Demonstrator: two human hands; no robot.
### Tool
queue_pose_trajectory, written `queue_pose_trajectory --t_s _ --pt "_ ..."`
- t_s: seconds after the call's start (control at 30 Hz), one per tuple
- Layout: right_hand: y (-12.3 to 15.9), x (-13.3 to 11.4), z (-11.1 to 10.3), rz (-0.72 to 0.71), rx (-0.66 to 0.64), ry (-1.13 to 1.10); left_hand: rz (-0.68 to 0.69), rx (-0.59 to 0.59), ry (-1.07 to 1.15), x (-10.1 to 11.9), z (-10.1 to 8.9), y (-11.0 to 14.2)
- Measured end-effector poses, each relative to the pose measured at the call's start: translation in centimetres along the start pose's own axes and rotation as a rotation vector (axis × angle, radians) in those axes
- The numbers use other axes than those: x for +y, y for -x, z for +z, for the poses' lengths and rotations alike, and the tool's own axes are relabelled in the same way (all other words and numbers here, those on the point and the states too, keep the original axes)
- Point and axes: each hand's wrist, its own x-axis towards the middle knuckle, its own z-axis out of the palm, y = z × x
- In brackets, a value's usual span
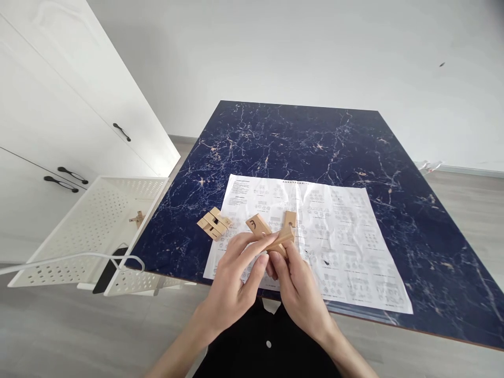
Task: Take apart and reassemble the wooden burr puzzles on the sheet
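Both my left hand (242, 270) and my right hand (293, 273) are closed on wooden puzzle pieces (283, 239) above the near part of a printed sheet. One piece, a wooden block (259, 224) with a dark curved mark like a numeral, sticks out beyond my left fingers. Another wooden block (290, 218) points away past my right fingers. My fingers hide where the pieces meet, so I cannot tell how they join. Left of my hands, a small group of interlocked wooden pieces (214, 223) lies at the sheet's left edge.
The creased instruction sheet (346, 236) lies on a dark blue marbled table (283, 142). A white perforated basket (106, 210) stands left of the table with a small wooden piece (137, 219) inside. A white cable (79, 256) crosses its front. White cabinets (59, 105) rise at the left.
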Motion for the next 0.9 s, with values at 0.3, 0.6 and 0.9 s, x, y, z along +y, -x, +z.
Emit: queue_pose_trajectory --t_s 0.3,0.6,0.9 --pt "0.7 0.8 1.0 0.015 0.101 0.069 -0.037 0.082 0.045 -0.2 1.4 0.0" --pt "0.6 0.4 0.7 0.063 0.072 -0.056 -0.015 0.153 0.067 -0.6 1.4 0.4" --pt "0.6 0.3 0.9 0.056 0.024 -0.11 -0.62 0.079 0.613 0.2 0.9 -0.7"
